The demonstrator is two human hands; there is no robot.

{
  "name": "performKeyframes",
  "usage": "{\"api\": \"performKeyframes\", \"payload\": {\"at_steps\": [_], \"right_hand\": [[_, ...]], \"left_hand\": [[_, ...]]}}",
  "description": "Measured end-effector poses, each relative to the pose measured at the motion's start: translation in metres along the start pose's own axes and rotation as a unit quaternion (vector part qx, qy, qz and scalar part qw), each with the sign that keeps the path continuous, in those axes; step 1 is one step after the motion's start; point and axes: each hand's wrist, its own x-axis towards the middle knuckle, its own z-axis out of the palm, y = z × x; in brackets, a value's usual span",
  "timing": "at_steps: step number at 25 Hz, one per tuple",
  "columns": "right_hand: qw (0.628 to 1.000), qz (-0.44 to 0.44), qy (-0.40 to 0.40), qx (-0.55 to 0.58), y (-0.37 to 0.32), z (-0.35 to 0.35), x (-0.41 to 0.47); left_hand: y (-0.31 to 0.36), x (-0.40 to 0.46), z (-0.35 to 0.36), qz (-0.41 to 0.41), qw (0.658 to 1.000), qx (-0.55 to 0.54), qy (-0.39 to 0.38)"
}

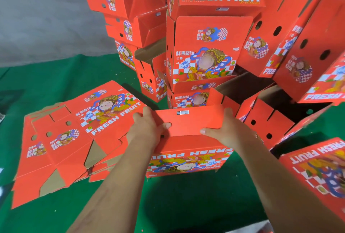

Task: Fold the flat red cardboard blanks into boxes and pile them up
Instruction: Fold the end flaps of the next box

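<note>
My left hand (pixel 147 128) and right hand (pixel 226 130) gripped the box (pixel 188 139) at the green mat's (pixel 46 76) near middle, thumbs pressing its flap (pixel 186 122) flat so the bottom would lock.

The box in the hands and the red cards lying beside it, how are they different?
The box being folded stands up with walls; the flat blanks lie spread on the green floor. The left hand and right hand press the box's flap; nobody touches the blanks. The box's picture is upside down; the blanks' isn't. Both are red with FRESH FRUIT print.
</note>
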Motion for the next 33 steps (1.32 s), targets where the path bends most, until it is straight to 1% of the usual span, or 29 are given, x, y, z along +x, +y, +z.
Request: {"api": "performKeyframes", "payload": {"at_steps": [1,2,3,4,5,6,7,8,10,11,12,13,14,16,17,18,19,21,23,24,25,27,28,29,31,32,33], "right_hand": [[0.998,0.015,0.010,-0.057,-0.003,0.000,-0.002],[0.997,0.023,0.010,-0.075,-0.004,-0.002,-0.004],[0.998,0.023,-0.002,-0.054,-0.003,-0.004,-0.005],[1.000,0.019,-0.021,0.010,0.000,-0.006,-0.008],[0.995,0.019,-0.040,0.095,0.003,-0.008,-0.014],[0.984,0.025,-0.051,0.169,0.006,-0.011,-0.023],[0.974,0.030,-0.048,0.219,0.008,-0.013,-0.032],[0.967,0.039,-0.033,0.248,0.008,-0.014,-0.040],[0.952,0.058,0.022,0.300,0.007,-0.019,-0.050],[0.943,0.066,0.057,0.323,0.006,-0.023,-0.054],[0.935,0.066,0.093,0.336,0.005,-0.028,-0.058],[0.931,0.056,0.123,0.339,0.005,-0.033,-0.064],[0.931,0.038,0.146,0.332,0.003,-0.039,-0.070],[0.932,0.004,0.176,0.316,0.002,-0.050,-0.082],[0.931,-0.002,0.183,0.316,0.003,-0.056,-0.088],[0.926,-0.004,0.187,0.328,0.004,-0.060,-0.093],[0.917,-0.006,0.186,0.353,0.007,-0.065,-0.098],[0.896,-0.023,0.176,0.407,0.013,-0.070,-0.108],[0.884,-0.051,0.165,0.434,0.021,-0.066,-0.116],[0.877,-0.066,0.170,0.445,0.025,-0.063,-0.118],[0.866,-0.081,0.182,0.459,0.028,-0.060,-0.120],[0.849,-0.114,0.186,0.481,0.037,-0.057,-0.121],[0.845,-0.136,0.181,0.485,0.044,-0.057,-0.122],[0.841,-0.159,0.184,0.483,0.055,-0.058,-0.122],[0.829,-0.188,0.197,0.488,0.079,-0.064,-0.123],[0.827,-0.196,0.202,0.486,0.094,-0.066,-0.124],[0.833,-0.198,0.212,0.471,0.109,-0.068,-0.124]], "left_hand": [[0.002,-0.004,-0.001,0.010,1.000,0.000,-0.008],[0.001,-0.008,-0.002,0.022,1.000,-0.005,-0.002],[0.000,-0.013,-0.003,0.036,0.999,-0.022,0.002],[-0.004,-0.017,-0.005,0.048,0.996,-0.071,-0.002],[-0.009,-0.021,-0.008,0.044,0.985,-0.164,-0.014],[-0.015,-0.027,-0.012,0.021,0.954,-0.297,-0.027],[-0.021,-0.034,-0.015,-0.013,0.909,-0.415,-0.045],[-0.025,-0.041,-0.017,-0.035,0.873,-0.484,-0.044],[-0.028,-0.054,-0.020,-0.040,0.828,-0.559,0.012],[-0.027,-0.060,-0.023,-0.043,0.797,-0.600,0.041],[-0.025,-0.067,-0.029,-0.059,0.761,-0.644,0.053],[-0.024,-0.072,-0.035,-0.087,0.734,-0.674,0.026],[-0.024,-0.078,-0.041,-0.105,0.723,-0.682,-0.042],[-0.023,-0.087,-0.049,-0.117,0.726,-0.646,-0.204],[-0.024,-0.089,-0.046,-0.101,0.730,-0.633,-0.240],[-0.024,-0.091,-0.042,-0.082,0.733,-0.634,-0.232],[-0.024,-0.094,-0.038,-0.053,0.729,-0.652,-0.201],[-0.021,-0.101,-0.035,-0.008,0.711,-0.690,-0.135],[-0.023,-0.109,-0.035,0.066,0.706,-0.696,-0.113],[-0.026,-0.112,-0.035,0.107,0.712,-0.686,-0.106],[-0.029,-0.114,-0.035,0.141,0.726,-0.667,-0.094],[-0.027,-0.118,-0.036,0.194,0.745,-0.635,-0.071],[-0.024,-0.120,-0.036,0.214,0.738,-0.637,-0.065],[-0.019,-0.120,-0.034,0.223,0.712,-0.663,-0.067],[-0.005,-0.121,-0.029,0.205,0.639,-0.735,-0.099],[0.005,-0.122,-0.021,0.188,0.633,-0.741,-0.119],[0.016,-0.125,-0.009,0.180,0.664,-0.713,-0.135]]}}
